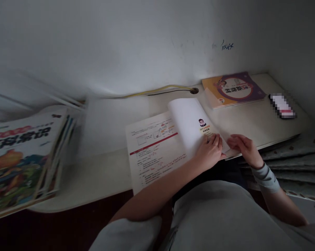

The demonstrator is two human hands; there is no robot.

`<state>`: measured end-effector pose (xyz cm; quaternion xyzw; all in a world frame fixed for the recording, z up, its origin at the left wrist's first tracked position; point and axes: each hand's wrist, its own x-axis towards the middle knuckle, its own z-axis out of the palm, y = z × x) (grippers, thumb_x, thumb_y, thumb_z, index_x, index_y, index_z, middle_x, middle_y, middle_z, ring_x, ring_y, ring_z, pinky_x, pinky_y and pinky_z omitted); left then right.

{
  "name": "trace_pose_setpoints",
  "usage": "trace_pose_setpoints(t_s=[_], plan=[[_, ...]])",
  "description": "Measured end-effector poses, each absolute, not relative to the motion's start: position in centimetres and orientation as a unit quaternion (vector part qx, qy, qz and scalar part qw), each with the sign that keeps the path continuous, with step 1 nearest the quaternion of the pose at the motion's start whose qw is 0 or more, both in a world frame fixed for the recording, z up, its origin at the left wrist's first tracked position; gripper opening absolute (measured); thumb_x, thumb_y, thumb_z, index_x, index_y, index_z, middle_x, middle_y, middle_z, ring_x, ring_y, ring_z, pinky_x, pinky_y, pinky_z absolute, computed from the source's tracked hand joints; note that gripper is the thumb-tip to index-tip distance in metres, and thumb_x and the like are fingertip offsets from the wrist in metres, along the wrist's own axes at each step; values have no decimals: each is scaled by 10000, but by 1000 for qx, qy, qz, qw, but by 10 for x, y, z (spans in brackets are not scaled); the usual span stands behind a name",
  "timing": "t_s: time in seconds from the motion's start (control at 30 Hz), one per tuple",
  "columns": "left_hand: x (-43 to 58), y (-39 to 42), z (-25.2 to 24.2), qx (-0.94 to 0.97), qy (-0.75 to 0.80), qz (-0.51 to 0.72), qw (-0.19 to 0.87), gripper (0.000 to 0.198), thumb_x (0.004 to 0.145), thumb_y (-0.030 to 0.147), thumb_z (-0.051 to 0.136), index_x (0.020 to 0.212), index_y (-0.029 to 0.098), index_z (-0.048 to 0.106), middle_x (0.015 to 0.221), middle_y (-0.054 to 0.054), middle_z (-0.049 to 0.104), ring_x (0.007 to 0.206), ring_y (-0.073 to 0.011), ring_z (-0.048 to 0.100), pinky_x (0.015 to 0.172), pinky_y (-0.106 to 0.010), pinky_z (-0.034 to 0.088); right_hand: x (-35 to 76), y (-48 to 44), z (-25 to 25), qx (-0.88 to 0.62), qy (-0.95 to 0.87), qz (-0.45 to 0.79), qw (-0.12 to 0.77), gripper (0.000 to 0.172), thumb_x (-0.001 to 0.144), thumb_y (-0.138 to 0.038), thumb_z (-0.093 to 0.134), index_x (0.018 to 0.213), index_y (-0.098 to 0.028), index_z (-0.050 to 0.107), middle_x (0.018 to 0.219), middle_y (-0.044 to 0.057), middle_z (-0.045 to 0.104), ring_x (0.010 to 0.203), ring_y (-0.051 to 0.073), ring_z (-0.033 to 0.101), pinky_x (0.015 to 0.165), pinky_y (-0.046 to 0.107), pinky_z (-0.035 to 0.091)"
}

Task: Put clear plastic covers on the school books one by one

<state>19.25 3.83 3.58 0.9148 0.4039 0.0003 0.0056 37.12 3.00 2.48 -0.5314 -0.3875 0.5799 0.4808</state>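
An open workbook (157,146) lies on the white desk (107,122), its left page printed with red and black text. A white page (189,122) with a small cartoon figure arches up over the right half. My left hand (211,151) lies flat on the lower part of that page, fingers stretched forward. My right hand (242,146) rests at the book's right edge near the desk's front rim, fingers curled loosely against the page edge; a striped cuff covers the wrist.
A stack of colourful books (24,157) sits at the left of the desk. A purple and orange book (233,89) lies at the back right, a blurred small item (281,104) beside it. A yellow cable (152,91) runs along the wall to a desk hole.
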Motion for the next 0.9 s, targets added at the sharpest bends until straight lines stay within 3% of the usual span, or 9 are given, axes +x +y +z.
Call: trace_pose_setpoints(t_s=[0.27,0.53,0.67,0.9], plan=[[196,38,41,905,422,54,-31,638,911,452,463,1361,3,415,1449,-246,385,1339,-361,371,1071,-545,321,374,25,28,-488,-339,616,518,297,733,-480,704,742,-215,570,735,-25,608,711,142,652,623,278,585],[199,42,45,895,431,108,-38,585,913,438,460,1324,21,460,1393,-238,464,1309,-342,423,1070,-505,342,368,19,33,-514,-363,591,505,325,753,-519,668,816,-209,594,730,-13,626,633,131,648,635,290,594],[200,42,54,893,430,128,-35,578,935,424,422,1382,57,389,1443,-206,416,1342,-316,384,1073,-479,344,366,18,32,-517,-384,589,488,337,769,-535,645,877,-216,633,690,-10,651,663,144,655,665,292,584],[148,55,76,836,502,221,3,648,926,520,379,1455,171,245,1494,-172,348,1411,-305,251,1118,-513,266,354,17,28,-516,-417,580,473,294,734,-445,711,932,-228,710,864,21,708,691,158,625,613,275,541]])
